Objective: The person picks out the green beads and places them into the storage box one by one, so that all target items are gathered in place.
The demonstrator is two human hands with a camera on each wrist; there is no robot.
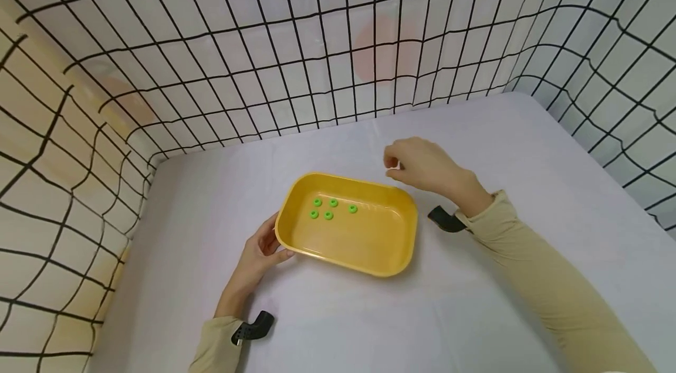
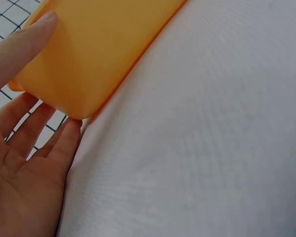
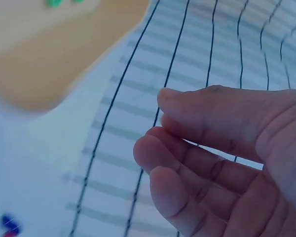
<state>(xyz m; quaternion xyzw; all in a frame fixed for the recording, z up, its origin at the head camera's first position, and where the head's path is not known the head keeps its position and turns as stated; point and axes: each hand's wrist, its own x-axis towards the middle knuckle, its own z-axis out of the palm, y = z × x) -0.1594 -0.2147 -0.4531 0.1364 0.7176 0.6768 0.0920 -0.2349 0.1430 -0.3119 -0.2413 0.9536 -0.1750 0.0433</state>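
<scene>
Yellow tray (image 1: 369,244) at centre: sits on the white cloth (image 1: 338,314), hard to say whether lifted at the gripped end. Shows its outer wall to the left wrist view, its inside to the head view. On to the left hand (image 1: 259,251): grips the left end, thumb against one wall, fingers round the corner. Right hand (image 1: 425,168) now: just beside the far right corner, fingers loosely curled, thumb apart from the fingertips in the head view. Down to the green rings (image 1: 333,205): five, all inside the tray's left half, three behind, two in front. And last, blue-and-red thing (image 3: 10,226): pops up only in the right wrist view, lower left, too blurred to name.
</scene>
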